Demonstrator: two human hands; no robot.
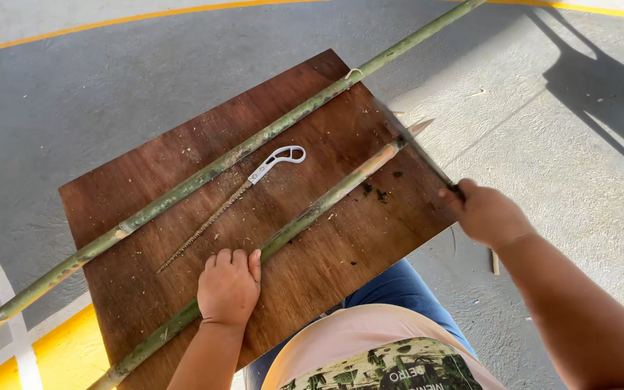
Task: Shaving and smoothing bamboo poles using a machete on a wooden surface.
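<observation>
We are looking down at a brown wooden board [305,267] lying on the grey floor [74,94], and we are taking that board as our landmark. Our left hand [229,287] is pressing down on a shorter bamboo stick [312,209] near the board's near edge, fingers curled over the stick and pinning it flat against the wood. The stick is running diagonally across the board, from its lower left corner up toward its right edge, where the pale, shaved tip is pointing just past the board.

Our right hand [487,214] is hovering just off the board's right edge, closed in a fist around the handle of a long dark blade [417,148]. The blade is reaching up and to the left from the fist, and it is meeting the stick close to its pale tip, right at the board's right edge.

A much longer green bamboo pole [204,173] is lying across the board's far side, roughly parallel to the stick and sticking out well beyond the board at both ends. Between pole and stick, near the board's middle, a small saw [240,195] with a white handle is resting flat, touching neither. Sawdust and small shavings are scattered over the board.
</observation>
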